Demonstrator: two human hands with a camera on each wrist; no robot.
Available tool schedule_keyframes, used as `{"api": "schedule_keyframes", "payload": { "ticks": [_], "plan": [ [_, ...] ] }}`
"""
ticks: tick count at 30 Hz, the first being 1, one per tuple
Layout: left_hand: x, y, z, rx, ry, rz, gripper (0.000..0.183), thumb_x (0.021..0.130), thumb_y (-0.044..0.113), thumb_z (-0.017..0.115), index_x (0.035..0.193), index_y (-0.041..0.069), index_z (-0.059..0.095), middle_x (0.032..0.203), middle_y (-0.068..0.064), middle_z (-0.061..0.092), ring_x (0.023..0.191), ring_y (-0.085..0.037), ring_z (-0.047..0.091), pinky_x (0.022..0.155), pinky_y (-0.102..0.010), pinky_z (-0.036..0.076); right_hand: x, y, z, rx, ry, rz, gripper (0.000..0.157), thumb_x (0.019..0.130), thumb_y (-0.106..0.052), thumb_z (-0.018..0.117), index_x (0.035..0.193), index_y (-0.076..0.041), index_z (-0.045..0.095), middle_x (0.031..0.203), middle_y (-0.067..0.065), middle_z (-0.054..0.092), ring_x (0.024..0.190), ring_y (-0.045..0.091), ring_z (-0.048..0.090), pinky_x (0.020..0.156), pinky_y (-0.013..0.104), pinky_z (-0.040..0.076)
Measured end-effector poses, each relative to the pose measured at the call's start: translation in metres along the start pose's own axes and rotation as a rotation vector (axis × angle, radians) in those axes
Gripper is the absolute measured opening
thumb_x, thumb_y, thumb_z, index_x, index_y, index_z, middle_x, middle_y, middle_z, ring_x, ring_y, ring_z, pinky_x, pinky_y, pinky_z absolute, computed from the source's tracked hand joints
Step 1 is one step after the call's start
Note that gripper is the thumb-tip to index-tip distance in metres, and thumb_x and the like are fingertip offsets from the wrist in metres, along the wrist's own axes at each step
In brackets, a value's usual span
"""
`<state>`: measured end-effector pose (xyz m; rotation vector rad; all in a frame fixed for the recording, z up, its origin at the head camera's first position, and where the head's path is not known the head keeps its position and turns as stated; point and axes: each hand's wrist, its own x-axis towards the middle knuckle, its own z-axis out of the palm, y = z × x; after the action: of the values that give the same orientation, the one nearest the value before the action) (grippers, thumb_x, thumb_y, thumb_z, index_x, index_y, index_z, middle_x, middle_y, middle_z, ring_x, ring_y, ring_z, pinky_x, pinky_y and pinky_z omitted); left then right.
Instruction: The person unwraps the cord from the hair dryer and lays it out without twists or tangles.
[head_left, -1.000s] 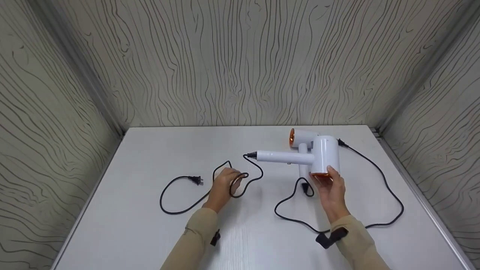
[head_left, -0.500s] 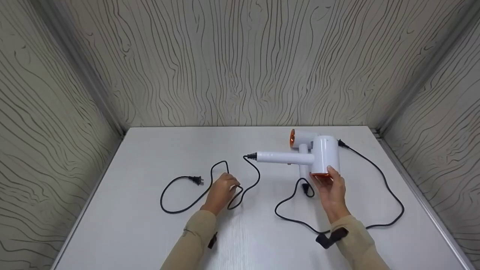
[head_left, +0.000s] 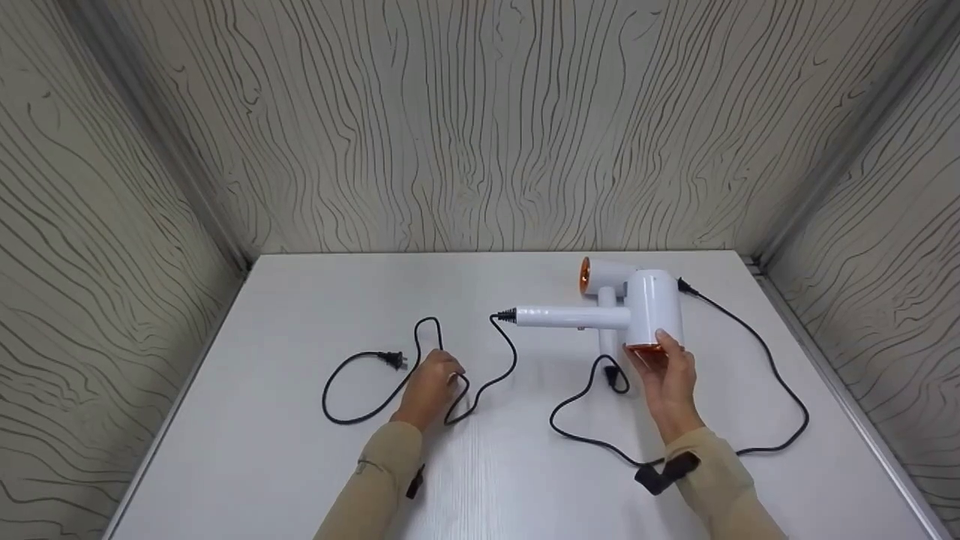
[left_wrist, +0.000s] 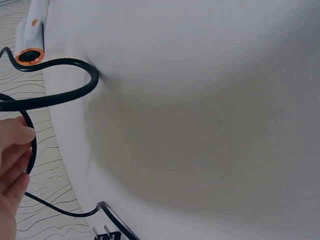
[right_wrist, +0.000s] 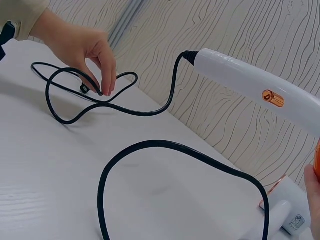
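A white hair dryer (head_left: 574, 317) with an orange-rimmed end is held sideways, its handle pointing left. My right hand (head_left: 670, 386) grips its head at the orange end, thumb on the near side; only a sliver of that hand (right_wrist: 312, 200) shows in the right wrist view. From the handle's tip a black cord (head_left: 515, 360) runs left in loose bends. My left hand (head_left: 431, 382) pinches this cord between thumb and fingers, also clear in the right wrist view. Beyond it the cord loops to a two-pin plug (head_left: 392, 360) lying on the table.
Behind the held dryer lies a second white hair dryer (head_left: 611, 274), partly hidden. Its black cord (head_left: 780, 379) sweeps round the right side, under my right forearm, to a plug (head_left: 685, 286) at the back. Patterned panels (head_left: 480, 135) enclose the white table (head_left: 247, 450) at back and sides.
My left hand has moved left and toward me with the cord, drawing the bends by the handle wider and straighter. My right hand and the dryer have barely shifted.
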<state>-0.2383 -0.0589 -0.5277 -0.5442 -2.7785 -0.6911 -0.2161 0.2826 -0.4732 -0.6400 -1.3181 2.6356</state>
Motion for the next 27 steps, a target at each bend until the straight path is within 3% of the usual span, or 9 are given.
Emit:
{"api": "schedule_keyframes", "payload": {
  "ticks": [7,14,18,22,27],
  "plan": [
    [-0.001,-0.007,0.001,0.024,-0.003,0.003,0.009,0.081,0.001,0.072,0.087,0.006,0.075,0.093,-0.006,0.069,0.093,-0.018,0.066,0.083,-0.027,0.058,0.000,-0.004,0.002,-0.017,0.017,0.003,0.040,0.094,-0.035,0.058,0.118,-0.025,0.027,0.125,-0.004,0.040,0.116,0.012,0.049,0.101,0.027,0.053],
    [-0.006,-0.016,0.004,0.005,-0.032,-0.050,0.007,0.084,0.008,0.071,0.088,0.005,0.075,0.097,-0.008,0.068,0.095,-0.020,0.066,0.084,-0.029,0.058,0.001,-0.007,0.001,0.002,0.043,0.007,0.038,0.093,-0.033,0.061,0.113,-0.025,0.029,0.124,-0.005,0.041,0.112,0.010,0.053,0.094,0.025,0.056],
    [-0.007,-0.018,0.004,-0.032,-0.014,-0.024,0.009,0.087,0.009,0.067,0.091,0.005,0.074,0.099,-0.007,0.069,0.097,-0.020,0.066,0.087,-0.030,0.057,0.002,-0.008,0.001,-0.006,0.048,0.004,0.039,0.092,-0.033,0.062,0.114,-0.026,0.030,0.125,-0.005,0.041,0.115,0.012,0.051,0.094,0.026,0.057],
    [-0.007,-0.020,0.006,-0.097,0.047,0.043,0.011,0.087,0.004,0.065,0.095,0.004,0.072,0.103,-0.008,0.071,0.103,-0.023,0.066,0.091,-0.032,0.057,0.002,-0.007,0.001,0.000,0.046,-0.008,0.037,0.092,-0.031,0.062,0.112,-0.024,0.031,0.121,-0.005,0.043,0.109,0.011,0.054,0.092,0.026,0.058],
    [-0.007,-0.026,0.007,-0.156,0.189,0.113,0.013,0.081,-0.003,0.068,0.093,0.002,0.072,0.099,-0.010,0.071,0.099,-0.024,0.067,0.088,-0.031,0.058,0.002,-0.004,0.000,0.033,0.043,-0.036,0.030,0.093,-0.025,0.060,0.103,-0.019,0.032,0.114,-0.001,0.048,0.094,0.009,0.061,0.087,0.026,0.059]
  ]
}}
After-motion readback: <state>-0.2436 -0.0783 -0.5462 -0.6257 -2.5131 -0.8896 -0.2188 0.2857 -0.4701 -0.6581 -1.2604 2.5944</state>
